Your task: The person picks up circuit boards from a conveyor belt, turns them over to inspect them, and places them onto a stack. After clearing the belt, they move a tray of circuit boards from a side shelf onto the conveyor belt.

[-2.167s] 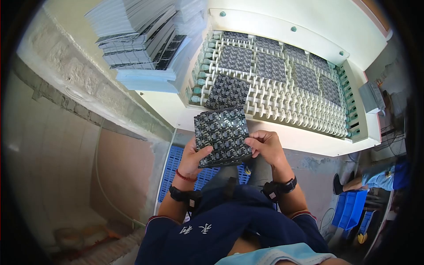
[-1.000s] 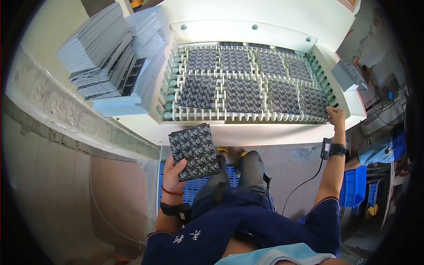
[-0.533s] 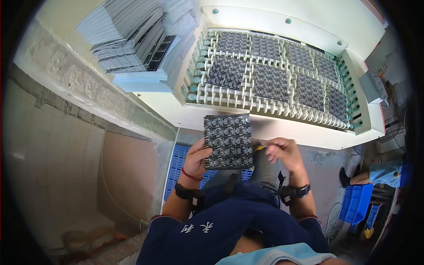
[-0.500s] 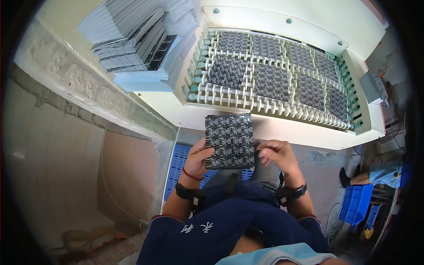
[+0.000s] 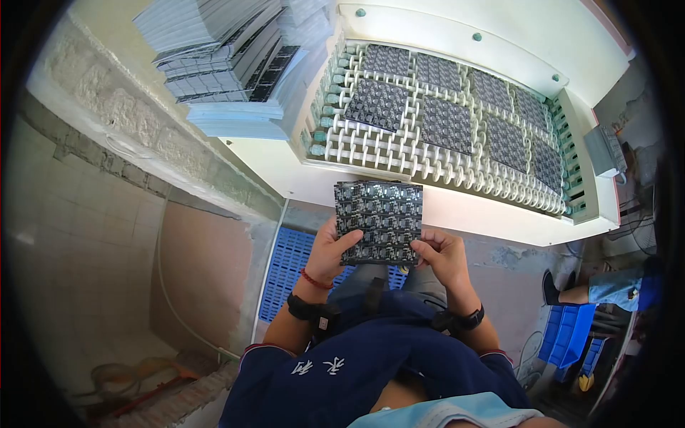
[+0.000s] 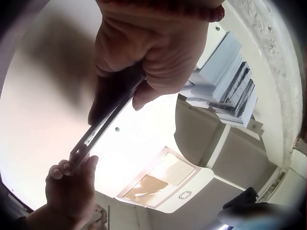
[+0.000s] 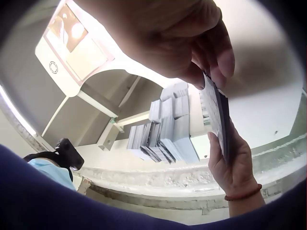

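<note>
A stack of dark circuit panels (image 5: 379,222) is held in front of the body, below the machine's front edge. My left hand (image 5: 330,251) grips its left side, thumb on top; in the left wrist view the left hand (image 6: 151,52) has the stack's edge (image 6: 108,122) between thumb and fingers. My right hand (image 5: 444,258) pinches the lower right edge, and in the right wrist view the right hand (image 7: 182,43) has thumb and fingers at the top of the stack (image 7: 218,115). Panels (image 5: 447,123) lie in two rows on the white roller conveyor (image 5: 371,151).
Tall piles of panels and pale sheets (image 5: 228,64) stand on the machine's left end. A grey block-like stack (image 5: 604,151) sits at its right end. Blue bins (image 5: 565,334) and another person's leg (image 5: 575,295) are at the right; a rough ledge (image 5: 143,135) runs along the left.
My right hand went from the conveyor's right end back to the stack and now pinches its edge. Panels on the rollers have shifted away from the front edge. The head view has turned.
</note>
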{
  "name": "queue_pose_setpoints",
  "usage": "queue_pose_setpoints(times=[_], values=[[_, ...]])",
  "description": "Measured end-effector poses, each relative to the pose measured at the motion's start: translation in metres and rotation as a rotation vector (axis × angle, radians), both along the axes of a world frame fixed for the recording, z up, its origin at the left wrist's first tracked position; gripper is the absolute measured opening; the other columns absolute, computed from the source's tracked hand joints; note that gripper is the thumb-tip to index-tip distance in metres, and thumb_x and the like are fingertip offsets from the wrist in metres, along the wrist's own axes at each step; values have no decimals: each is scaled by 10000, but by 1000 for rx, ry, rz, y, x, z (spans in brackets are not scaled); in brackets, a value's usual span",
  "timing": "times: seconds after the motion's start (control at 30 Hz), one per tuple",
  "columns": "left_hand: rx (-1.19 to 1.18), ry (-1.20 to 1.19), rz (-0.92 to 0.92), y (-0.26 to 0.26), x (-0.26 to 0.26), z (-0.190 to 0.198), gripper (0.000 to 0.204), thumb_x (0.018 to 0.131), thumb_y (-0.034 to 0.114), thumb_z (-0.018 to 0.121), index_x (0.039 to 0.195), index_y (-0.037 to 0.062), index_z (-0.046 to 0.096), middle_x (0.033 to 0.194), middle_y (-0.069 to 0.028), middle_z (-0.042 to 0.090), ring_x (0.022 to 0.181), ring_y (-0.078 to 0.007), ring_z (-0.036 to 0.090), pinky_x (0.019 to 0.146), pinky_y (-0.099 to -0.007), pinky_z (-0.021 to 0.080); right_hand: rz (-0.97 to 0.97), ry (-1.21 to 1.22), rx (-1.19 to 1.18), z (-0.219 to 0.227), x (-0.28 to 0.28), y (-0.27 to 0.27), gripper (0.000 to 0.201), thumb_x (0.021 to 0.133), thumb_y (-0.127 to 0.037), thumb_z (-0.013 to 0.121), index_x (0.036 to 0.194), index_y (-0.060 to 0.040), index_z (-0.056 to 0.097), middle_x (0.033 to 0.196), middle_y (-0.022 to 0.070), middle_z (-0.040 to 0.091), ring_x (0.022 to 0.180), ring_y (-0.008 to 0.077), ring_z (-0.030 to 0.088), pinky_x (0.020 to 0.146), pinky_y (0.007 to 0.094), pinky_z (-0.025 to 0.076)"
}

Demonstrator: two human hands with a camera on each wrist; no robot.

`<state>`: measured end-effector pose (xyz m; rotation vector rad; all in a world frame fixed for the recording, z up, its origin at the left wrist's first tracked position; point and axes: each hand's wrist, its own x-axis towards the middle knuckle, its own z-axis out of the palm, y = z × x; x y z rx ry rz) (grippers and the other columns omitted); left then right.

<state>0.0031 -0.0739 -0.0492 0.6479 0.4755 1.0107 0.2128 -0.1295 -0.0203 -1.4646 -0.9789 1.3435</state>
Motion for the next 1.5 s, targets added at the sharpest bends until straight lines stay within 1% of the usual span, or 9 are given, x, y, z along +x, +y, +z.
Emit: queue_pose_setpoints(times=[0.4, 0.6, 0.67, 0.77, 1.0, 1.13, 1.17, 1.3, 1.5], values=[[-11, 61, 18, -1, 7, -3, 331, 808, -40, 521, 1133, -21, 457, 1050, -112, 573, 920, -174, 577, 775, -313, 502, -69, -95, 20, 0, 5, -4, 186, 807, -120, 623, 862, 57, 605, 636, 35, 595, 502, 53, 525, 446, 190, 442], [-24, 7, -17, -2, 8, -1, 321, 814, -21, 524, 1129, -14, 459, 1046, -115, 573, 913, -175, 580, 773, -313, 502, 21, -4, -21, -10, 12, -2, 168, 819, -116, 607, 837, 50, 583, 649, 30, 591, 511, 49, 527, 447, 183, 448], [-36, -34, -16, -2, 4, -8, 319, 824, -4, 504, 1138, -24, 454, 1054, -130, 569, 930, -190, 577, 787, -320, 496, -23, 171, 10, -12, 13, -3, 153, 823, -120, 602, 818, 32, 587, 637, 20, 574, 487, 50, 509, 433, 181, 443], [-100, -154, -32, -2, -6, 2, 347, 826, 21, 464, 1162, -59, 433, 1083, -166, 555, 972, -230, 565, 825, -340, 477, -150, 223, 50, -16, 31, -4, 133, 823, -120, 600, 797, 10, 587, 617, 10, 553, 464, 55, 493, 414, 179, 435], [-70, -284, -36, -5, -54, -3, 463, 772, 42, 447, 1192, -142, 383, 1141, -243, 511, 1027, -301, 540, 894, -389, 434, -391, 92, 184, 0, 73, -1, 148, 830, -130, 588, 739, -15, 567, 582, -21, 489, 422, 39, 427, 360, 178, 406], [-34, -304, -24, -9, -58, 15, 459, 765, 38, 473, 1181, -141, 396, 1123, -250, 519, 1006, -311, 553, 886, -402, 442, -298, 57, 147, 13, 49, 31, 164, 827, -110, 587, 766, 41, 567, 590, 30, 529, 440, 80, 487, 384, 182, 426], [-26, -301, -22, -10, -57, 17, 458, 763, 38, 485, 1176, -141, 400, 1119, -250, 521, 1002, -312, 555, 880, -407, 447, -286, 71, 122, 21, 36, 43, 162, 824, -127, 594, 743, 11, 569, 555, -5, 482, 415, 55, 435, 370, 186, 408], [-10, -300, -22, -13, -53, 22, 447, 767, 35, 496, 1169, -139, 406, 1114, -247, 524, 995, -312, 560, 871, -409, 453, -161, 109, 191, 20, 0, 97, 178, 815, -137, 607, 766, 31, 577, 559, 9, 497, 416, 68, 464, 369, 195, 418], [-61, -258, 21, -16, -52, 18, 427, 781, 20, 495, 1170, -132, 410, 1104, -238, 532, 981, -294, 568, 860, -393, 462, -156, -131, 111, 14, -5, 125, 211, 825, -144, 585, 801, 65, 597, 561, 24, 507, 433, 81, 495, 363, 203, 458]])
